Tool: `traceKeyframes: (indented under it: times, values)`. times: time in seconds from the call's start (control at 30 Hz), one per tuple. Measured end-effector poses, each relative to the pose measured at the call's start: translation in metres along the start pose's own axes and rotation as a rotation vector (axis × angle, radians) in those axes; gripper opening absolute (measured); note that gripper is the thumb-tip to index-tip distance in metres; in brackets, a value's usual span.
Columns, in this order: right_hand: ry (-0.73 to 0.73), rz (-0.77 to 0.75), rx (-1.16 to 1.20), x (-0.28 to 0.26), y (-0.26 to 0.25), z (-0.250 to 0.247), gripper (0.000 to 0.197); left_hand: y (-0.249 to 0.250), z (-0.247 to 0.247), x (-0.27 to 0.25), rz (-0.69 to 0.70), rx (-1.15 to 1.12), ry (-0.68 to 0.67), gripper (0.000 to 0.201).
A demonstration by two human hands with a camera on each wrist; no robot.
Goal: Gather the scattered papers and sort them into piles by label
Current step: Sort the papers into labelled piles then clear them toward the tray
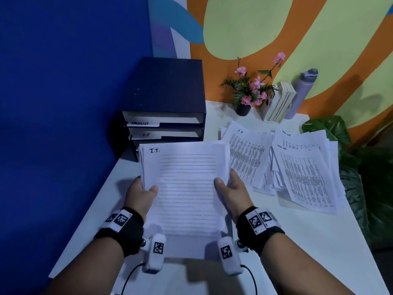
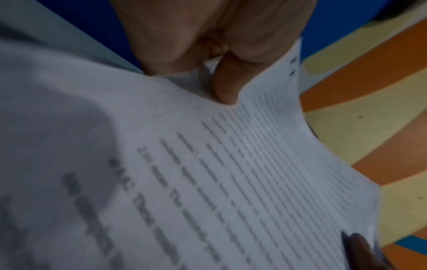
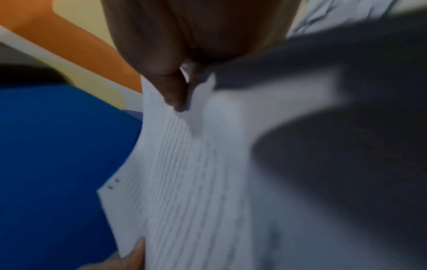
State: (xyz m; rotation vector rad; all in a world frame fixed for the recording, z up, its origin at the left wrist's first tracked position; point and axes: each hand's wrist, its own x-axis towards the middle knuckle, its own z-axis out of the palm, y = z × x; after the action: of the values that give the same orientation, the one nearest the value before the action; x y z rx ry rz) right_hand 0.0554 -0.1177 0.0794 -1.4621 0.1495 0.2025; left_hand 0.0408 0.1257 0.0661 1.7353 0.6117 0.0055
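The left hand (image 1: 142, 194) pinched the left edge of a stack of papers (image 1: 187, 188), thumb lying on the top sheet and fingers curled beneath, as the left wrist view also showed with the thumb (image 2: 227, 82) pressed to the page. The right hand (image 1: 231, 191) gripped the stack's right edge the same way, its thumb (image 3: 171, 87) on top. The stack was held above the near-left part of the desk (image 1: 297, 241), its top sheet headed "I.T." in the upper left corner and filled with lines of print. Both wrists carried black bands with white marker blocks. Just behind the held stack, at the desk's far-left corner against the blue wall, stood a dark filing tray unit (image 1: 165, 99) with shelf tabs reading "TASKLIST" and "I.T."; its lowest tier was hidden by the sheets. To the right, a loose heap of printed papers (image 1: 297, 167) lay spread toward the desk's right edge, one sheet marked "H.R." and others marked "TASK LIST". Along the far edge stood a pot of pink flowers (image 1: 248, 92), a few upright books (image 1: 280, 103) and a lilac bottle (image 1: 302, 92).
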Motion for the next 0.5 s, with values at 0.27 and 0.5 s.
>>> traceKeyframes:
  times: [0.27,0.5]
  values:
    - [-0.008,0.203,-0.137,0.074,0.025,0.059,0.016,-0.018,-0.058,0.012,-0.198,-0.076,-0.117,0.036]
    - [0.159,0.314,-0.164,0.12,-0.001,0.066,0.021,-0.014,-0.087,0.003,-0.237,-0.147,-0.326,0.026]
